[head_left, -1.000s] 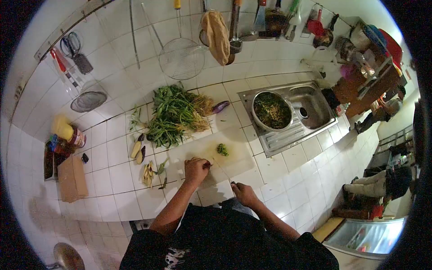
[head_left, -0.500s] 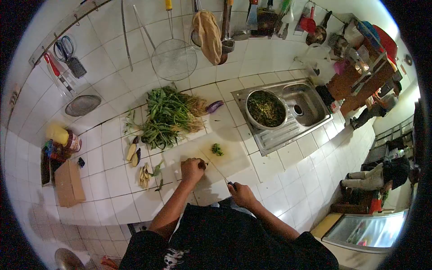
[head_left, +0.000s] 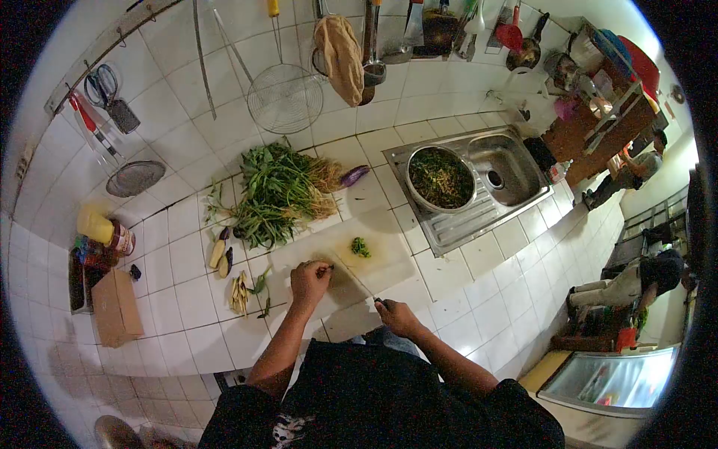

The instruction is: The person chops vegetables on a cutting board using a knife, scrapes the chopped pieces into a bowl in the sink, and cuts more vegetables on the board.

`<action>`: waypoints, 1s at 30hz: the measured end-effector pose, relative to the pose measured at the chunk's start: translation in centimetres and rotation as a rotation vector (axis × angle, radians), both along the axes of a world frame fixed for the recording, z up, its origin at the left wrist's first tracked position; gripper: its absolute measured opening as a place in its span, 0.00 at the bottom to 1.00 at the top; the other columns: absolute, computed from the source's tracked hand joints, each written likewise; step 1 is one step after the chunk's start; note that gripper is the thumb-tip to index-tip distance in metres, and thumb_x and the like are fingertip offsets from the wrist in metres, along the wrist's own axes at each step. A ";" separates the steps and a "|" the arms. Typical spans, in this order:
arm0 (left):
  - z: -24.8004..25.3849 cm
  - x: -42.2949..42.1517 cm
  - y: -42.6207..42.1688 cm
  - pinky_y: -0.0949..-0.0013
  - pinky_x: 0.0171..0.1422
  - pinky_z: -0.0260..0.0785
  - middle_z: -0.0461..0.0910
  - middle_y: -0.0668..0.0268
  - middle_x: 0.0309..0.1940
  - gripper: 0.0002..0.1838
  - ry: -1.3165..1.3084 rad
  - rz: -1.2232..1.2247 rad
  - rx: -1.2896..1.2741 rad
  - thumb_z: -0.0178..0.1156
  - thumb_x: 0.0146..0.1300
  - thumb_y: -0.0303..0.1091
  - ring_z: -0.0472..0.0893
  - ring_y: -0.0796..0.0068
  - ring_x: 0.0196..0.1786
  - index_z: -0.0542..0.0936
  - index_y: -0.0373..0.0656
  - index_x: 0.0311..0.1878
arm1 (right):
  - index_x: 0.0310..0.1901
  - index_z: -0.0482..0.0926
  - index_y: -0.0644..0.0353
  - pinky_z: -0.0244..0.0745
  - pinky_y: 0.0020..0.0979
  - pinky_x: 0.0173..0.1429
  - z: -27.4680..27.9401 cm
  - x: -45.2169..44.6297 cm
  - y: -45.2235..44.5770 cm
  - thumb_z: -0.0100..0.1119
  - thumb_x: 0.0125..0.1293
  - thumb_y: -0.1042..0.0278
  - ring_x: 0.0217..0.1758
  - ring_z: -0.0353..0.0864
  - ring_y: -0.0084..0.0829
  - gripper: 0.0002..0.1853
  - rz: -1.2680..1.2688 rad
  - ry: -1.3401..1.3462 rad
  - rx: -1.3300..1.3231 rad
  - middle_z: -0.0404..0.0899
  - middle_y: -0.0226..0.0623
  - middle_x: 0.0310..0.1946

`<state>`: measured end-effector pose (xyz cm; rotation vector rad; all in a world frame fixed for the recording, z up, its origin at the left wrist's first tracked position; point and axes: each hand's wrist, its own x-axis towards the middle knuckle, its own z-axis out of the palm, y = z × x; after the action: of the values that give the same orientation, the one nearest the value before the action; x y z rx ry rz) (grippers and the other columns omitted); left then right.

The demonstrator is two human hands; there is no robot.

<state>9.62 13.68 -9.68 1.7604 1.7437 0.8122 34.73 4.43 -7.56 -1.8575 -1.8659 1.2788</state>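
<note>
My right hand [head_left: 400, 318] is wrapped round the dark handle of a knife [head_left: 361, 284], its thin blade slanting up and left over the white cutting board [head_left: 299, 251]. My left hand [head_left: 309, 286] is closed in a pinch above the board, left of the blade tip. Something small and dark shows at its fingertips, too small to name. A little heap of chopped greens [head_left: 360, 248] lies on the board beyond the blade. Behind the board rests a big bunch of leafy greens with roots [head_left: 278, 196], with a purple eggplant [head_left: 354, 176] beside the roots.
Eggplant pieces [head_left: 222, 258] and pale strips [head_left: 239, 294] lie left of the board. A bowl of chopped greens [head_left: 441, 179] stands on the steel sink's drainboard [head_left: 449, 236]. A cardboard box [head_left: 117, 308] is at far left. Two people are at the right, away from the counter.
My left hand has shifted slightly left, away from the blade. My right hand still grips the knife, and the heap of greens stays put.
</note>
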 end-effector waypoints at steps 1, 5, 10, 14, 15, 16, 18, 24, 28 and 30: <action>0.1 -0.1 0.2 0.59 0.47 0.74 0.85 0.61 0.31 0.07 0.003 0.000 0.002 0.68 0.49 0.32 0.82 0.60 0.38 0.86 0.45 0.34 | 0.33 0.75 0.69 0.70 0.49 0.40 0.3 0.2 -0.2 0.44 0.75 0.45 0.30 0.76 0.56 0.29 -0.036 0.057 0.015 0.76 0.58 0.25; 1.1 0.9 1.5 0.58 0.48 0.74 0.85 0.62 0.33 0.08 0.130 -0.159 0.144 0.69 0.49 0.33 0.82 0.60 0.39 0.88 0.48 0.34 | 0.39 0.77 0.70 0.72 0.49 0.41 1.9 0.7 -0.2 0.43 0.74 0.43 0.35 0.79 0.61 0.30 -0.147 0.173 -0.054 0.79 0.61 0.29; 0.0 2.9 2.5 0.57 0.47 0.74 0.85 0.62 0.34 0.07 0.229 -0.340 0.158 0.70 0.49 0.38 0.81 0.58 0.40 0.89 0.52 0.33 | 0.39 0.76 0.70 0.71 0.47 0.38 2.9 1.1 0.0 0.45 0.74 0.43 0.29 0.76 0.52 0.30 -0.229 0.240 -0.044 0.76 0.59 0.25; 0.5 3.3 2.4 0.54 0.49 0.67 0.82 0.68 0.35 0.06 0.259 -0.334 0.077 0.70 0.53 0.40 0.78 0.62 0.45 0.89 0.55 0.35 | 0.37 0.76 0.69 0.70 0.47 0.38 2.2 1.9 -0.1 0.45 0.74 0.42 0.29 0.76 0.53 0.30 -0.188 0.175 -0.082 0.76 0.59 0.25; 0.6 3.2 2.2 0.54 0.49 0.67 0.82 0.68 0.35 0.06 0.274 -0.328 0.085 0.70 0.53 0.40 0.78 0.63 0.46 0.89 0.55 0.35 | 0.37 0.76 0.69 0.70 0.47 0.38 2.5 1.8 -0.3 0.45 0.74 0.42 0.29 0.76 0.53 0.30 -0.192 0.177 -0.086 0.76 0.59 0.25; 0.4 3.1 2.1 0.54 0.49 0.67 0.82 0.68 0.35 0.06 0.277 -0.330 0.080 0.70 0.53 0.40 0.78 0.63 0.46 0.89 0.55 0.35 | 0.37 0.76 0.69 0.71 0.48 0.38 2.8 1.7 -0.6 0.45 0.74 0.41 0.30 0.77 0.56 0.31 -0.184 0.159 -0.075 0.77 0.60 0.26; 0.3 3.2 2.0 0.54 0.48 0.66 0.82 0.68 0.35 0.06 0.293 -0.304 0.176 0.70 0.53 0.39 0.78 0.63 0.45 0.88 0.53 0.34 | 0.36 0.76 0.69 0.72 0.49 0.39 2.4 1.5 -1.1 0.45 0.74 0.41 0.32 0.78 0.58 0.31 -0.176 0.141 -0.064 0.77 0.60 0.27; -0.1 3.4 2.4 0.55 0.49 0.65 0.82 0.68 0.33 0.05 0.287 -0.111 0.165 0.69 0.51 0.36 0.78 0.63 0.44 0.87 0.50 0.32 | 0.36 0.74 0.70 0.69 0.50 0.40 1.9 1.0 -1.7 0.44 0.75 0.42 0.31 0.77 0.56 0.31 -0.146 0.087 -0.041 0.77 0.62 0.28; -0.5 3.6 2.1 0.55 0.50 0.65 0.82 0.68 0.34 0.06 0.244 -0.035 0.117 0.70 0.49 0.34 0.78 0.62 0.44 0.87 0.50 0.32 | 0.33 0.75 0.70 0.69 0.52 0.40 2.3 0.5 -1.0 0.44 0.74 0.42 0.34 0.76 0.62 0.32 -0.118 0.053 -0.056 0.76 0.64 0.27; -0.7 3.7 2.0 0.55 0.51 0.65 0.82 0.68 0.35 0.07 0.244 -0.001 0.114 0.70 0.48 0.34 0.79 0.62 0.45 0.87 0.50 0.33 | 0.32 0.75 0.70 0.70 0.52 0.40 2.0 0.6 -0.8 0.44 0.74 0.42 0.34 0.76 0.63 0.32 -0.113 0.039 -0.042 0.76 0.64 0.26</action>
<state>13.28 15.64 -10.34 2.0067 1.8825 0.7342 35.29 3.60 -5.52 -1.9151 -1.7013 1.3157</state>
